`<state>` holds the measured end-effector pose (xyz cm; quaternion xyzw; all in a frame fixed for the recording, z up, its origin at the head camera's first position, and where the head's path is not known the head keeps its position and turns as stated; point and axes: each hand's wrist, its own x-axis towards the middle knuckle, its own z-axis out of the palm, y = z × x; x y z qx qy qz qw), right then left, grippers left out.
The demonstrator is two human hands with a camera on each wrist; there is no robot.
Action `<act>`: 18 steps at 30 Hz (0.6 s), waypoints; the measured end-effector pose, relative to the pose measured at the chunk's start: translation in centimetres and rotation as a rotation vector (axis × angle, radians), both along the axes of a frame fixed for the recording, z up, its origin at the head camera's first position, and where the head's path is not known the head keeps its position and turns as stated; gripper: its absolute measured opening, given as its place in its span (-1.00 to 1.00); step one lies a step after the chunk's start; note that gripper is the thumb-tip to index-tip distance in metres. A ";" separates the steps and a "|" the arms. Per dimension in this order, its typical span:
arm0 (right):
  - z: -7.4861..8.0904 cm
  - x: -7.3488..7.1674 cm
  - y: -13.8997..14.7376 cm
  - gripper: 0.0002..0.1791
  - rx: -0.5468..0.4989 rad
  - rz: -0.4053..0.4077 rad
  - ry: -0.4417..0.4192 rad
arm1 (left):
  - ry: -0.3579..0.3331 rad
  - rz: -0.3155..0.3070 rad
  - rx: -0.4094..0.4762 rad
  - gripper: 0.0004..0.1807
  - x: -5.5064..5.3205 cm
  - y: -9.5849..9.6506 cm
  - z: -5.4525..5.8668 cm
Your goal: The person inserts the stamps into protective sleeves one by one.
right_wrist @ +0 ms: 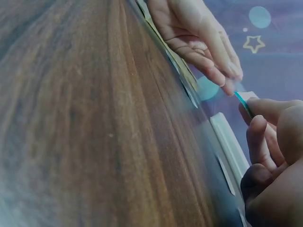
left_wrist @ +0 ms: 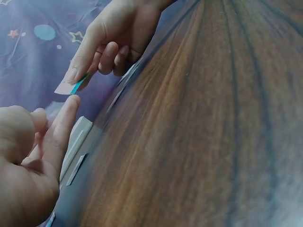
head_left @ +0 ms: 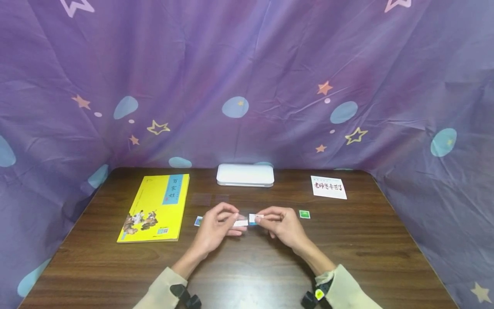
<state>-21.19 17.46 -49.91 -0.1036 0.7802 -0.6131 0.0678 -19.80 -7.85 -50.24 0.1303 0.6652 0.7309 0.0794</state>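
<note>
My left hand (head_left: 214, 226) pinches a small clear plastic sleeve (head_left: 242, 223) between thumb and fingers; a pale dotted patch shows on it. In the left wrist view the sleeve (left_wrist: 54, 111) looks thin and see-through. With thumb and forefinger, my right hand (head_left: 284, 224) pinches a small stamp-like card (head_left: 252, 217), white with a blue edge. The card's teal edge (right_wrist: 241, 100) points toward the left fingertips in the right wrist view. Sleeve and card are very close above the table; whether they touch I cannot tell. A blue stamp-like piece (head_left: 198, 221) lies beside my left hand.
On the brown wooden table (head_left: 347, 257), a yellow book (head_left: 158, 214) lies left and a white case (head_left: 245, 175) at the back. Two faint clear sheets (head_left: 201, 199) lie before the case. Rightward are a green stamp-like piece (head_left: 304, 214) and a white card with writing (head_left: 328, 193).
</note>
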 end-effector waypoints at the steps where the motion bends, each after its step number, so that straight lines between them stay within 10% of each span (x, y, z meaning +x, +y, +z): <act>1: 0.0 0.0 0.0 -0.74 0.001 -0.002 0.002 | 0.002 -0.007 0.005 -0.63 0.0 0.0 0.0; 18: -0.1 0.0 -0.1 -0.77 0.003 -0.020 0.035 | -0.002 -0.026 0.024 -0.68 0.0 -0.1 -0.2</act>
